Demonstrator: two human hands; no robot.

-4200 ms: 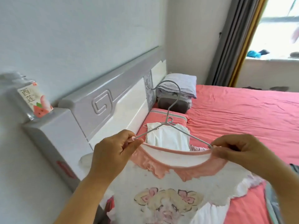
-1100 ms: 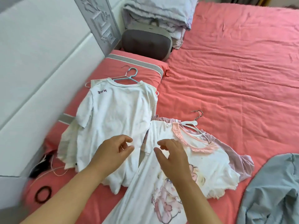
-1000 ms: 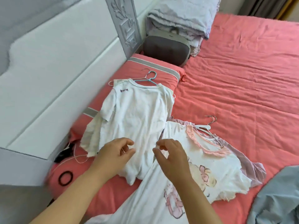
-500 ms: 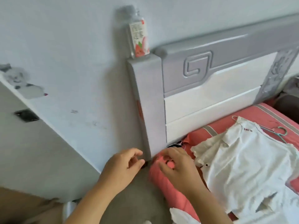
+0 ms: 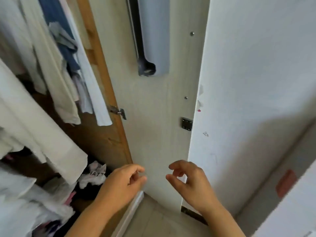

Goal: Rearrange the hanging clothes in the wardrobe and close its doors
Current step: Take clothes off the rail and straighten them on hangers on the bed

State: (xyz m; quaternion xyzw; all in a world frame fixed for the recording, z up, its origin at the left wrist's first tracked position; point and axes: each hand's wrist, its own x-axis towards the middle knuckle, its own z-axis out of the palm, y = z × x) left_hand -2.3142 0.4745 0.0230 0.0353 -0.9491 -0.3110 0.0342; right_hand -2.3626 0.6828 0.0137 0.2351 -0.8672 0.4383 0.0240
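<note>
The wardrobe stands open on the left. Its pale door (image 5: 153, 134) swings out ahead of me, inner side showing, with a hinge (image 5: 118, 111) on the wooden side panel (image 5: 102, 69). Several hanging clothes (image 5: 68, 65), white, beige and blue, fill the upper left. A large white garment (image 5: 34, 127) hangs closer to me. My left hand (image 5: 121, 183) and my right hand (image 5: 189, 182) hover low in front of the door with loosely curled fingers, holding nothing and touching nothing.
A grey rolled item (image 5: 152, 36) hangs on the door's inner face. Crumpled clothes (image 5: 92, 175) lie heaped on the wardrobe floor at lower left. A white wall (image 5: 256, 82) rises on the right, with the grey bed frame corner (image 5: 287, 182) at the far right.
My view has swung left from the bed and its laid-out shirts to the open wardrobe. Both hands stay empty, still raised in front of me.
</note>
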